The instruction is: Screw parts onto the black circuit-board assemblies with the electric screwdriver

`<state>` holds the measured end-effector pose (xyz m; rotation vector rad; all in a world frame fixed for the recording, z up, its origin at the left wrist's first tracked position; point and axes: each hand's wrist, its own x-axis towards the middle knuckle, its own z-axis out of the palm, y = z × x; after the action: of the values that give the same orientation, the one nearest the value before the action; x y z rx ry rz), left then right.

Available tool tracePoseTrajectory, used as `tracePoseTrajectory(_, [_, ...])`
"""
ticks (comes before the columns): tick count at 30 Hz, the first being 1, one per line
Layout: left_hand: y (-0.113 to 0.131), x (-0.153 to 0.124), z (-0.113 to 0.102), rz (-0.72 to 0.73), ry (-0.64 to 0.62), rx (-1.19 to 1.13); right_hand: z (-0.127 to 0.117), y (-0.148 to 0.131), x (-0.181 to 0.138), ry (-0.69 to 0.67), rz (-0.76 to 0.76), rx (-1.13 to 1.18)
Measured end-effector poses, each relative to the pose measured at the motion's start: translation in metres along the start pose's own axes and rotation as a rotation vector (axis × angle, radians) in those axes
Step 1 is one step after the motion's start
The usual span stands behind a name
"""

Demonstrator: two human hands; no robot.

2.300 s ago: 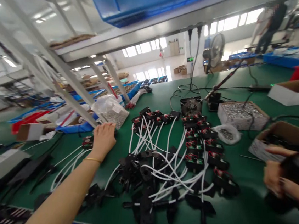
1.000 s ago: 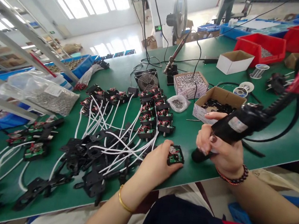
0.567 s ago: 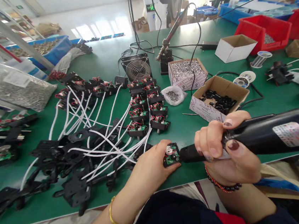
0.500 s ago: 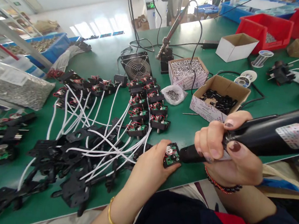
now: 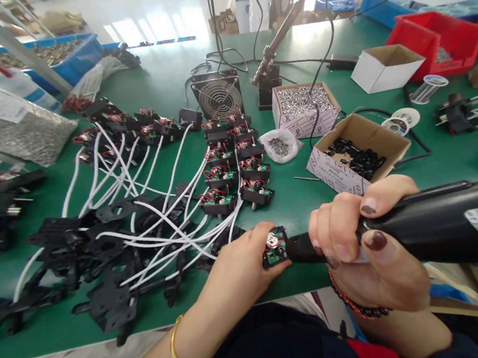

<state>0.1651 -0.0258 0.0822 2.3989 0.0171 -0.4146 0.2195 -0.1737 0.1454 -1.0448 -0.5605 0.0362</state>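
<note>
My left hand [image 5: 241, 262] grips a small black housing with a green circuit board [image 5: 275, 248], holding it on the bench near the front edge. Wrapped around a black power screwdriver [image 5: 426, 221] is my right hand [image 5: 369, 244]. The screwdriver lies nearly level, and its dark nose meets the right side of the housing; the bit itself is hidden. Left of my hands, black flat brackets [image 5: 113, 297] lie in a heap under white cables [image 5: 159, 244]. Beyond them stand two rows of similar board units [image 5: 217, 199] with red wires.
Behind are a box of screws [image 5: 304, 103], a box of black parts [image 5: 356, 157], a small bag of screws [image 5: 279, 146], a fan [image 5: 219, 97] and a soldering iron [image 5: 280, 29]. Red bins [image 5: 436, 43] stand at the back right; a bag of metal pieces [image 5: 18, 121] lies left.
The view has shifted slightly. Both hands keep their grips, and the screwdriver's nose sits a little closer against the board housing than before.
</note>
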Motion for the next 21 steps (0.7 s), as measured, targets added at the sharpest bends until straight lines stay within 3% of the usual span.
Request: tracePoseTrajectory(21, [0.0037,0.0009,0.0041,-0.018,-0.016,-0.019,0.0019,0.0046,-0.0006,-0.009,0.022,-0.020])
